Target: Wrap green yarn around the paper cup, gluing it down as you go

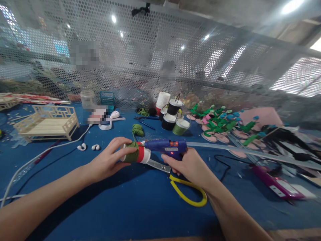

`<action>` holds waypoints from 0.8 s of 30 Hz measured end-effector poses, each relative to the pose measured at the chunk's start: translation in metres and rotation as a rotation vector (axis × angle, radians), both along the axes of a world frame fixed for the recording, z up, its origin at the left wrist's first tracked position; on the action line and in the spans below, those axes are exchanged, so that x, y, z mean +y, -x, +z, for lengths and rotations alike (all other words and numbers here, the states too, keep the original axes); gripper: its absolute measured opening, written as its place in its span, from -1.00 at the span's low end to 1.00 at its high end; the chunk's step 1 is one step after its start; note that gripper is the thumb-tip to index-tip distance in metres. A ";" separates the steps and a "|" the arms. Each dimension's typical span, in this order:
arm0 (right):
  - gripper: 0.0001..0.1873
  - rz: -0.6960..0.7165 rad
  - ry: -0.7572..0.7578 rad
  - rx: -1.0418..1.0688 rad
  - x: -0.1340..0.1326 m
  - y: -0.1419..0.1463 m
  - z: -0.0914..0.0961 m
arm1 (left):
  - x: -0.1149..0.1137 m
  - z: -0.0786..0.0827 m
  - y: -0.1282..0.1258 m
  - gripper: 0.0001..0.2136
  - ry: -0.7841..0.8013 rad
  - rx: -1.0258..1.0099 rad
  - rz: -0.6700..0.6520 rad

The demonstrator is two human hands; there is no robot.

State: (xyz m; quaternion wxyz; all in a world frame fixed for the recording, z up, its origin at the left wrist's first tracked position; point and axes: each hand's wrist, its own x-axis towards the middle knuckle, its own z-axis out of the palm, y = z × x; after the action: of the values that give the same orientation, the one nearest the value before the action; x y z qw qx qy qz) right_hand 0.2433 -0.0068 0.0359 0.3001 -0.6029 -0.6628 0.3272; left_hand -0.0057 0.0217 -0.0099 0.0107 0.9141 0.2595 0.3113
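My left hand point(114, 157) grips a paper cup point(143, 155) lying on its side, its fingers wrapped round the end covered in green yarn. The rest of the cup shows red and white. My right hand point(182, 163) is closed round the handle of a blue hot glue gun point(165, 146), whose red light is lit. The gun's nozzle touches or nearly touches the yarn edge on the cup. A long clear glue stick point(240, 151) sticks out of its back. Behind the cup sits a green yarn ball point(138, 130). Yellow-handled scissors point(190, 195) lie beneath the gun.
A small wooden bed model point(48, 123) stands at left, near white earphones point(82, 147). Stacked paper cups point(163, 100) and a green yarn-covered bucket point(181, 127) stand behind. Green craft plants point(220, 124) fill the back right, with a purple power strip point(277, 182) nearer. A perforated metal screen point(140, 50) rises behind.
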 end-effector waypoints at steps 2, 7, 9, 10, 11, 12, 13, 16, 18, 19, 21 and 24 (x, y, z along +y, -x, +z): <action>-0.83 0.006 -0.017 -0.017 -0.001 0.001 0.001 | 0.000 -0.002 0.001 -0.67 0.026 -0.020 0.009; -0.79 0.016 -0.064 -0.051 -0.003 0.003 0.001 | 0.001 -0.005 0.002 -0.65 0.102 -0.079 0.019; -0.79 0.026 -0.075 -0.047 -0.003 0.003 0.000 | 0.001 -0.004 0.001 -0.66 0.127 -0.101 0.032; -0.79 0.029 -0.086 -0.044 -0.004 0.002 0.000 | 0.001 -0.003 0.000 -0.66 0.138 -0.112 0.039; -0.81 0.032 -0.098 -0.042 -0.004 0.002 -0.001 | 0.000 -0.002 -0.001 -0.67 0.146 -0.125 0.046; -0.82 0.038 -0.110 -0.041 -0.004 0.002 -0.001 | 0.000 -0.001 -0.001 -0.67 0.152 -0.135 0.051; -0.83 0.044 -0.120 -0.042 -0.005 0.001 -0.001 | 0.000 0.000 -0.002 -0.68 0.158 -0.141 0.054; -0.84 0.052 -0.153 -0.068 -0.005 0.002 -0.002 | -0.001 0.002 -0.002 -0.68 0.178 -0.151 0.060; -0.84 0.056 -0.184 -0.097 -0.006 0.002 -0.001 | -0.001 0.002 -0.002 -0.67 0.203 -0.150 0.061; -0.84 0.062 -0.197 -0.108 -0.006 0.003 -0.001 | -0.001 0.002 -0.002 -0.67 0.217 -0.153 0.064; -0.84 0.079 -0.215 -0.118 -0.007 0.003 0.000 | 0.000 0.001 -0.002 -0.66 0.241 -0.165 0.071; -0.84 0.092 -0.232 -0.136 -0.008 0.003 -0.001 | 0.000 0.001 -0.002 -0.66 0.266 -0.200 0.083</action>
State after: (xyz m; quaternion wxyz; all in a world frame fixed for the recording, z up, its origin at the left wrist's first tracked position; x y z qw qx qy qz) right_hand 0.2406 -0.0144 0.0351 0.3068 -0.5540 -0.7419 0.2205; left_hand -0.0037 0.0214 -0.0093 0.1446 0.8576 0.3338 0.3636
